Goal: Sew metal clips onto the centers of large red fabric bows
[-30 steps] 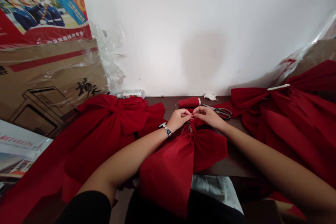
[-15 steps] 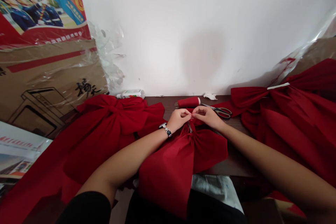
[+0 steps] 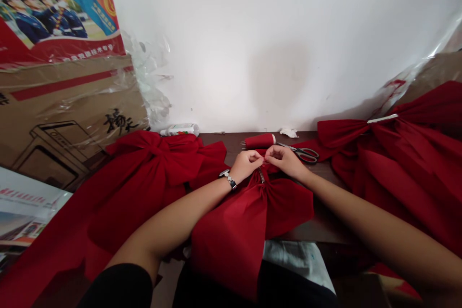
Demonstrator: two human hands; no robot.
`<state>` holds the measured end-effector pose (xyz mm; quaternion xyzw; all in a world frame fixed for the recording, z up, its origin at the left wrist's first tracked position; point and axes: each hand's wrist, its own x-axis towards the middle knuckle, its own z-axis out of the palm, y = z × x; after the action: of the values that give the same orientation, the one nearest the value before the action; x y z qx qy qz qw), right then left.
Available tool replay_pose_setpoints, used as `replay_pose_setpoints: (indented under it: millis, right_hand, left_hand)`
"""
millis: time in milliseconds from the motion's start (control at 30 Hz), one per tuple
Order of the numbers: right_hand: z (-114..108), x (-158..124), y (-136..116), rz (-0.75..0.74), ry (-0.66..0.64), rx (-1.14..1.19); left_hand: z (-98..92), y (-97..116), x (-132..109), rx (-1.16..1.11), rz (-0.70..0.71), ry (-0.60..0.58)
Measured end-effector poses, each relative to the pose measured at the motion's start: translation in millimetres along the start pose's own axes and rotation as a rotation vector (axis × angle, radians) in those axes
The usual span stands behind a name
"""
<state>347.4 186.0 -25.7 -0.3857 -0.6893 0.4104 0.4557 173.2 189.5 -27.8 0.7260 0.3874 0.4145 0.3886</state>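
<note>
A red fabric bow drapes over the table's front edge, gathered at its middle. My left hand, with a watch at the wrist, pinches the gathered cloth at the top with thumb and forefinger. Opposite it, my right hand is also closed in a pinch, its fingertips nearly touching the left ones. Whether a needle or thread is between them is too small to tell. Just below the fingertips, a slim metal clip sits on the folds. Behind the hands lie a red thread spool with pins or needles beside it, and scissors.
Another red bow spreads over the left side. More red cloth is heaped on the right, with a white strip across it. A white bottle and crumpled tissue lie by the wall. Cardboard boxes stand at left.
Almost nothing differs. Both hands keep their pinch at the gathered cloth, with only a very slight shift of the fingers.
</note>
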Motion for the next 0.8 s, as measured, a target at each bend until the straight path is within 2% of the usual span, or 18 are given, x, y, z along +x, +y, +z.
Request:
replay_pose_setpoints:
  millis: [167,367,667,800]
  right_hand:
    - [-0.1,0.1,-1.0,0.035,-0.032,-0.004]
    - [0.5,-0.3,-1.7,0.078,-0.013,0.051]
    - [0.0,0.0,-0.8,0.025,-0.038,-0.043]
    - [0.5,-0.1,-0.6,0.01,-0.067,-0.087]
  left_hand:
    - [0.1,0.9,0.4,0.001,-0.016,-0.002]
    - [-0.2,-0.2,1.4,-0.043,-0.045,-0.007]
    - [0.3,2.8,-1.2,0.06,-0.014,0.0]
    - [0.8,3.3,-1.0,0.039,-0.026,-0.006]
